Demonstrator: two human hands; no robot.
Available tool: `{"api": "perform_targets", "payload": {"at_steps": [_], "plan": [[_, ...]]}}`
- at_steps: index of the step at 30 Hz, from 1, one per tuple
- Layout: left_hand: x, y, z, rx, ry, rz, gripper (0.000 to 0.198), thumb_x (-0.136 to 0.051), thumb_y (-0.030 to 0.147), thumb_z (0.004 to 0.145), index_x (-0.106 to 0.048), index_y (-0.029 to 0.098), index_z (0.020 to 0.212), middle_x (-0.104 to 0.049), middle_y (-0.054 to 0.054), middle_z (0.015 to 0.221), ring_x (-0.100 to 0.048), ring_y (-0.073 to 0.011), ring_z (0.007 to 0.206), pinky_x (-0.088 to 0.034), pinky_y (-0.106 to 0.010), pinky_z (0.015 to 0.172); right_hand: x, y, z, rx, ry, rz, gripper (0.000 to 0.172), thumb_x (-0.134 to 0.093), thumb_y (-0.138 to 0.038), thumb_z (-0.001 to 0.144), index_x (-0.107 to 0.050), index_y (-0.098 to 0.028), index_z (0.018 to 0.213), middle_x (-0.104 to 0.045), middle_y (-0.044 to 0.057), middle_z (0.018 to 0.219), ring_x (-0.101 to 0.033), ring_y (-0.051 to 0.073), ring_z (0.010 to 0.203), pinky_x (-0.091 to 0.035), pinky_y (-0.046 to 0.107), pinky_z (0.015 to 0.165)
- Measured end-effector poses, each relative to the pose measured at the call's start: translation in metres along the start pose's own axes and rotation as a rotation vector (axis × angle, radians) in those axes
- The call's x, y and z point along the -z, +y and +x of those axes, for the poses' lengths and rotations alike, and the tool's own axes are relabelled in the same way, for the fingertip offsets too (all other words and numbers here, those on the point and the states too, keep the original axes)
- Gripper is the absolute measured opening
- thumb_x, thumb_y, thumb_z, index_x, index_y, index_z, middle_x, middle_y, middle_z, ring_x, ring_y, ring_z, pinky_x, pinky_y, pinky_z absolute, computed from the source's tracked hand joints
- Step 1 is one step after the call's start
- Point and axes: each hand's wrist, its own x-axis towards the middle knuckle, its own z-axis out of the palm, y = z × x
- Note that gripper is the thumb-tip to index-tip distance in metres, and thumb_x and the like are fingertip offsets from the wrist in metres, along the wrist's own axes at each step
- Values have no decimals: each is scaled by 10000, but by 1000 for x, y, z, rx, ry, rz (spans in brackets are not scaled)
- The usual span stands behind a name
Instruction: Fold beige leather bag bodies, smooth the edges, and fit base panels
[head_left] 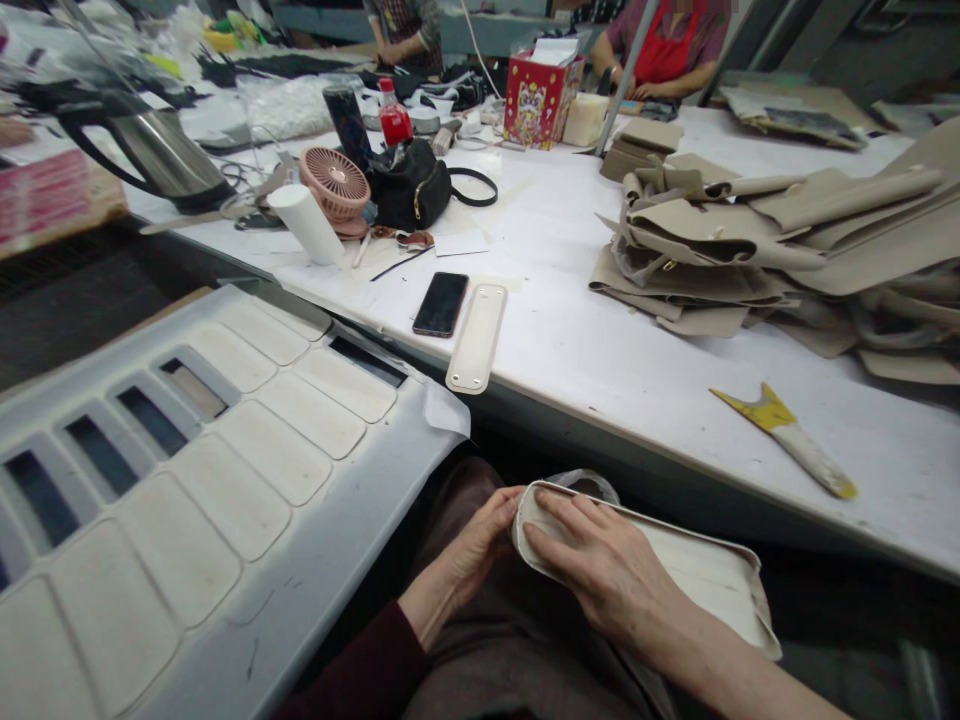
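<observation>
Above my lap is a long cream rimmed piece, shallow like a tray, with rounded corners and a thin raised edge. My left hand pinches its near-left rounded end, thumb and fingers at the rim. Inside that same end, the fingers of my right hand press flat against the surface; the right thumb is hidden. A clear plastic-looking scrap shows behind the piece. On the table edge ahead lies a narrow cream strip with metal studs near its ends, beside a dark phone.
At left, a pale board carries rows of cream rounded panels. A yellow-ended scraper lies at right, before piled taupe pieces. Farther back are a pink fan, black pouch, kettle and two people.
</observation>
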Motion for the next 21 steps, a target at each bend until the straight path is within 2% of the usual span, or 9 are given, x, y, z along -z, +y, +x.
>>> {"api": "perform_targets", "payload": {"at_steps": [6, 11, 17, 21], "plan": [[-1, 4, 4, -5, 6, 1, 400, -635, 410, 882, -576, 198, 1216, -621, -88, 1135, -587, -226, 1024, -441, -332, 874, 4, -3, 4, -25, -43, 25, 365, -446, -110, 926, -574, -234, 1245, -529, 110, 1333, -509, 284, 1118, -488, 431, 907], [-3, 2, 2, 19, 23, 2, 459, -618, 483, 880, -575, 210, 1246, -606, -105, 1233, -555, -280, 1153, -420, -384, 957, 5, -4, 2, -40, -25, 36, 398, -458, -81, 900, -565, -236, 1251, -507, 114, 1371, -502, 291, 1150, -479, 443, 926], [-5, -2, -1, 11, 18, -25, 549, -650, 541, 836, -578, 212, 1269, -620, -110, 1232, -554, -306, 1164, -400, -423, 1003, 3, -5, 2, -57, -15, 68, 337, -438, -72, 908, -586, -231, 1166, -516, 93, 1374, -516, 269, 1148, -468, 435, 951], [-1, -1, -4, 29, -1, 18, 542, -595, 512, 887, -521, 231, 1344, -565, -102, 1334, -506, -302, 1238, -384, -427, 1031, 1, -5, 2, -60, 35, 79, 372, -439, -79, 916, -534, -203, 1254, -526, 93, 1375, -505, 269, 1164, -465, 430, 959]]}}
